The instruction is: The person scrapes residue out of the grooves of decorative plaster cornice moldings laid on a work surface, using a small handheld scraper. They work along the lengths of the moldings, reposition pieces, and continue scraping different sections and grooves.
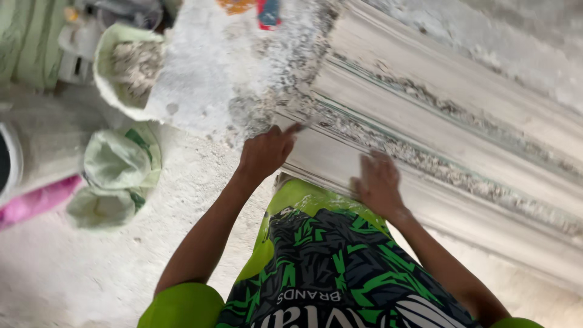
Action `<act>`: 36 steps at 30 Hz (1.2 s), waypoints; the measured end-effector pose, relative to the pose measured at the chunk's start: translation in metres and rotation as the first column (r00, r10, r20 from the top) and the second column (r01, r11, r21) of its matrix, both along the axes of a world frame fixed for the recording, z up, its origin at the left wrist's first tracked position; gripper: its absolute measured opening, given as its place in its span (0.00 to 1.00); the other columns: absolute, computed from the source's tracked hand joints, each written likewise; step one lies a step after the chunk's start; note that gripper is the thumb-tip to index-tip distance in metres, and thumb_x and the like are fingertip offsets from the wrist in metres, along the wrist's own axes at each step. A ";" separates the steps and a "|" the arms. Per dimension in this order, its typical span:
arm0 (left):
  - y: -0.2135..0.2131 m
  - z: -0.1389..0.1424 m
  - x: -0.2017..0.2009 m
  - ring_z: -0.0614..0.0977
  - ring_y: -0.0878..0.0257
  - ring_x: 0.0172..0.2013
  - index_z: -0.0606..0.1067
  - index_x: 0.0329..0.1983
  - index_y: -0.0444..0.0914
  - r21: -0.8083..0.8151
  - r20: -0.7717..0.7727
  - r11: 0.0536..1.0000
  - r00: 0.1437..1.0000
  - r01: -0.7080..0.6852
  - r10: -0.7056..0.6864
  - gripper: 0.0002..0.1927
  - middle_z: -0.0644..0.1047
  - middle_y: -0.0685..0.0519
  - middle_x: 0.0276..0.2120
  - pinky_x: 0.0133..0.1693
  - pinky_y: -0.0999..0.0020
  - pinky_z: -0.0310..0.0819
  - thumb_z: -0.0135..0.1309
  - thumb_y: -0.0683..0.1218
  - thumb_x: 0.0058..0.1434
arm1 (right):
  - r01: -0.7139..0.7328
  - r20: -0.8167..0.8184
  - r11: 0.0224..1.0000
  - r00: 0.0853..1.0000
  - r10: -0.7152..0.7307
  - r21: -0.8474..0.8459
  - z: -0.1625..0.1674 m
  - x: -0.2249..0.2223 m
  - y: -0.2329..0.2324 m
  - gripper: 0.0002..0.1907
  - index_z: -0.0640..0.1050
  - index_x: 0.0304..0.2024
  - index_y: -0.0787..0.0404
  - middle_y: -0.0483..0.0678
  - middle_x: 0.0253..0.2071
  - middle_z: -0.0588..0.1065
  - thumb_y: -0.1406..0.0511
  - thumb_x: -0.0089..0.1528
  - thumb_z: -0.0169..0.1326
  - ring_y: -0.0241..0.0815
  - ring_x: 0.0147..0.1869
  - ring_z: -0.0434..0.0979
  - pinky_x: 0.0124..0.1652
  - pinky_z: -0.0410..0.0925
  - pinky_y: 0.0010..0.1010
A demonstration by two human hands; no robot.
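Our left hand (265, 152) pinches a small blade-like tool (305, 125) against the long white plaster moulding (425, 115) lying across the floor before us, while our right hand (378, 182) presses flat and open on its lower edge. We judge a slip could gouge the ridges — the crust along its grooves looks crumbly, grey-green and flaking.

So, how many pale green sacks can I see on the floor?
3: one open pale green sack full of white powder at top left, and two crumpled sacks lower left, left of the left hand. Others may be hidden.
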State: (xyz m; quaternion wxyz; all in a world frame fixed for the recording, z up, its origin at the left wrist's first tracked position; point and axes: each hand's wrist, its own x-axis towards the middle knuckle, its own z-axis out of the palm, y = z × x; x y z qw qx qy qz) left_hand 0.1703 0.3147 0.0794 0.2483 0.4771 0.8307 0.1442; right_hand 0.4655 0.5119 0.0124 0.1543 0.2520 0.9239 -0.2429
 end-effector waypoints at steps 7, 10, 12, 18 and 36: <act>0.085 -0.047 0.042 0.84 0.53 0.38 0.69 0.66 0.37 0.119 -0.071 0.823 0.832 0.555 -0.551 0.24 0.79 0.46 0.44 0.30 0.56 0.81 0.50 0.46 0.66 | 0.494 0.175 0.812 0.810 -0.560 0.312 -0.040 0.190 0.014 0.46 0.52 0.79 0.55 0.66 0.80 0.37 0.38 0.66 0.33 0.73 0.81 0.24 0.68 0.36 0.75; 0.107 -0.070 0.064 0.83 0.51 0.47 0.68 0.67 0.37 0.065 -0.156 0.680 0.681 0.730 -0.716 0.23 0.78 0.44 0.53 0.33 0.56 0.83 0.50 0.45 0.69 | 0.739 0.196 0.618 0.586 -0.786 0.269 -0.035 0.247 0.026 0.54 0.47 0.80 0.53 0.69 0.80 0.33 0.34 0.61 0.39 0.73 0.82 0.23 0.70 0.38 0.75; 0.120 -0.073 0.071 0.82 0.47 0.50 0.67 0.68 0.41 -0.039 -0.242 0.560 0.536 0.828 -0.809 0.27 0.76 0.42 0.56 0.30 0.57 0.83 0.51 0.41 0.64 | 0.835 0.217 0.498 0.454 -0.864 0.235 -0.029 0.277 0.037 0.59 0.42 0.80 0.55 0.70 0.79 0.30 0.32 0.58 0.43 0.73 0.82 0.22 0.71 0.37 0.74; 0.136 -0.036 0.034 0.84 0.53 0.38 0.66 0.69 0.52 -0.197 -0.130 0.474 0.457 0.858 -0.880 0.29 0.76 0.46 0.54 0.27 0.61 0.79 0.51 0.41 0.65 | 0.879 0.298 0.439 0.375 -0.878 0.184 -0.038 0.300 0.065 0.68 0.30 0.78 0.67 0.74 0.77 0.25 0.32 0.60 0.48 0.74 0.82 0.18 0.74 0.34 0.68; 0.222 -0.033 0.127 0.85 0.47 0.36 0.71 0.62 0.44 0.087 -0.255 0.314 0.325 0.946 -0.911 0.20 0.79 0.45 0.50 0.27 0.54 0.80 0.44 0.43 0.67 | 0.912 0.008 0.395 0.396 -0.918 0.112 -0.070 0.304 0.037 0.67 0.33 0.79 0.71 0.77 0.77 0.23 0.33 0.63 0.48 0.80 0.83 0.22 0.74 0.35 0.73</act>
